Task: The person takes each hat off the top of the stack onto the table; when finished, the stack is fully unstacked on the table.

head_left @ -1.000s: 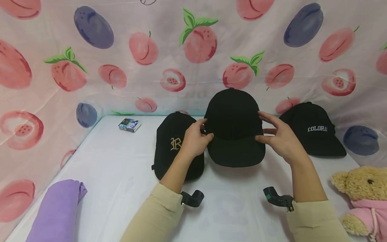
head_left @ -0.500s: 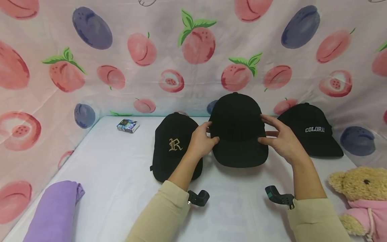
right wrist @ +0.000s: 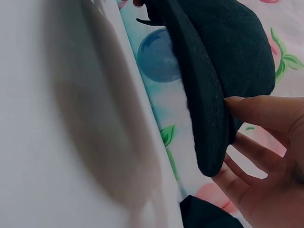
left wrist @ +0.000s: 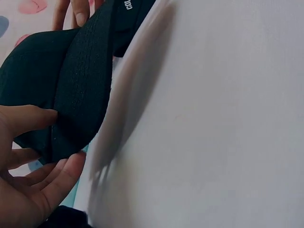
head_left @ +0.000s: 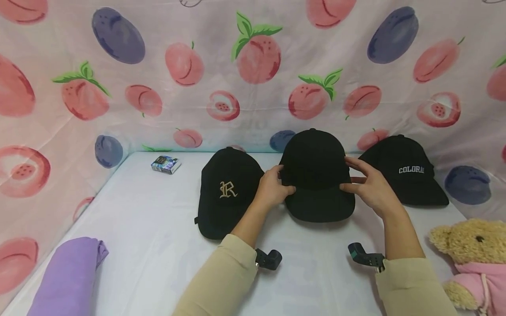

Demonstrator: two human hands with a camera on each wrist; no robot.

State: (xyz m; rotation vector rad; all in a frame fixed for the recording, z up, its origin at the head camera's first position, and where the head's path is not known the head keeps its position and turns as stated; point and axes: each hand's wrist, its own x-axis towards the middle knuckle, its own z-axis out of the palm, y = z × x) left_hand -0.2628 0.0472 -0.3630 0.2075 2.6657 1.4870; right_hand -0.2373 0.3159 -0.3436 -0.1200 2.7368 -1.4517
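The plain black cap (head_left: 316, 175) is right of the R cap (head_left: 225, 197), held above the worktop (head_left: 150, 245) with its brim towards the wearer and its shadow beneath. Compared with a second ago it has come down and farther right of the R cap. The left hand (head_left: 272, 188) has shifted right with it, so the R cap's letter, partly covered earlier by that hand, now shows whole. The R cap itself stays where it was.

Each hand pinches one side of the plain cap: the left hand on the side nearer the R cap, the right hand (head_left: 369, 186) on the side farther from it. Both thumbs press near the seam of crown and brim, the other fingers spread behind and under.

The worktop's far edge runs along the fruit-print curtain (head_left: 189, 26) behind the R cap. Open white surface stretches left of the R cap, as far as the purple cloth (head_left: 67, 278), and in front of it too. A third cap (head_left: 411, 171) sits well to the R cap's right, past the right hand, and a teddy bear (head_left: 472, 263) lies farther right and nearer the wearer.

The R cap bears a gold "R"; the third cap reads "COLORA", the last letter curving away. Behind and left of the R cap is a small box (head_left: 166, 164), its print too small to read.
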